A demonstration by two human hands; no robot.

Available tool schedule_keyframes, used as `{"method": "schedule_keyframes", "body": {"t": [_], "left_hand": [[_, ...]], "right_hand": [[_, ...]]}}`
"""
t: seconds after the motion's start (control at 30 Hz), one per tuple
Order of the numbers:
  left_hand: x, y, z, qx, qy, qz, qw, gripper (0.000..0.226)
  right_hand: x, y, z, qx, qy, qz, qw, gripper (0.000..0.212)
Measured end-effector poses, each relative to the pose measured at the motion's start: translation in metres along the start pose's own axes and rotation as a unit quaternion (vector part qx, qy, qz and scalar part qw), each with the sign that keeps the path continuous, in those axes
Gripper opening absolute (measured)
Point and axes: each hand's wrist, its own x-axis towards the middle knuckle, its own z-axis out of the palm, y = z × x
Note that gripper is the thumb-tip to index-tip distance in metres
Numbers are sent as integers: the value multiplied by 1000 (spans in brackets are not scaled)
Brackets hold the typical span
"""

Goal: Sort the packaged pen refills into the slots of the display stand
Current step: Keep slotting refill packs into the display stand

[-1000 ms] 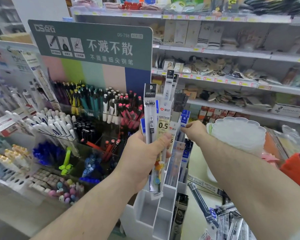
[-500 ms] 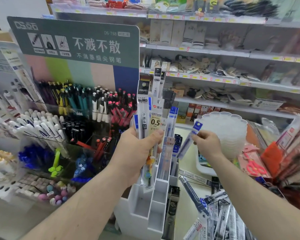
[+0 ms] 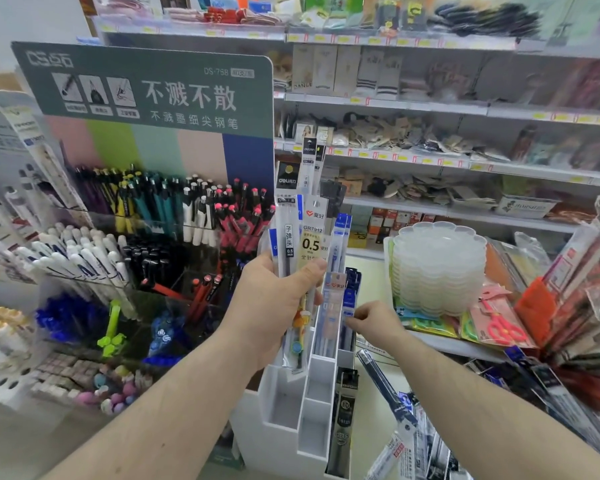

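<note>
Loose refill packets [image 3: 409, 441] lie heaped at the counter's near right corner. Beside them stands the white display stand [image 3: 291, 410]; its near slots show bare walls, with one dark packet [image 3: 343, 420] in a right-hand slot. Right hand [image 3: 374, 323] pinches the top of a blue refill packet [image 3: 347, 306] seated in a far right slot. Left hand [image 3: 274, 306] grips a bundle of refill packets [image 3: 300, 233] upright above the stand, fingers curled, thumb pressed across the front. Behind, a pen display [image 3: 146, 209].
</note>
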Motion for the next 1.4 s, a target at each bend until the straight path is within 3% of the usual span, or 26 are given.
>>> {"method": "schedule_keyframes", "body": {"t": [0.1, 0.17, 0.27, 0.4, 0.47, 0.57, 0.7, 0.77, 0.9, 1.0, 1.13, 1.27, 1.4], "left_hand": [[-1, 1, 0, 5, -5, -5, 1000, 15], [-2, 1, 0, 1, -8, -8, 1000, 14], [-2, 2, -1, -20, -15, -6, 1000, 7], [-2, 5, -2, -46, -36, -3, 998, 18], [-2, 5, -3, -37, -46, -15, 998, 31], [-2, 4, -4, -24, -51, -15, 998, 22], [-5, 7, -5, -47, -80, -24, 995, 24], [-6, 10, -5, -120, -96, -49, 987, 31], [-6, 13, -4, -124, -101, -66, 985, 24], [-5, 12, -2, -134, -70, -69, 986, 19], [-5, 12, 1, -149, -25, -44, 988, 15], [-6, 13, 1, -165, 45, -19, 985, 12], [-4, 12, 1, -175, 117, 3, 978, 11]], "right_hand": [[-6, -14, -22, -29, -4, 14, 999, 16], [-16, -30, -43, -27, 44, 15, 999, 11], [-46, -69, -73, 174, 118, -27, 977, 11], [-106, -130, -97, 389, 8, -150, 909, 13], [-127, -149, -97, 373, -43, -197, 905, 17], [-137, -162, -88, 357, -62, -232, 903, 11], [-134, -157, -85, 382, -44, -213, 898, 10], [-133, -152, -88, 378, -34, -219, 899, 8], [-135, -147, -97, 409, -23, -202, 890, 22], [-133, -141, -110, 460, 2, -181, 869, 23], [-129, -130, -128, 476, 92, -187, 854, 24], [-125, -115, -139, 427, 198, -170, 866, 16], [-116, -108, -128, 405, 184, -130, 886, 16]]}}
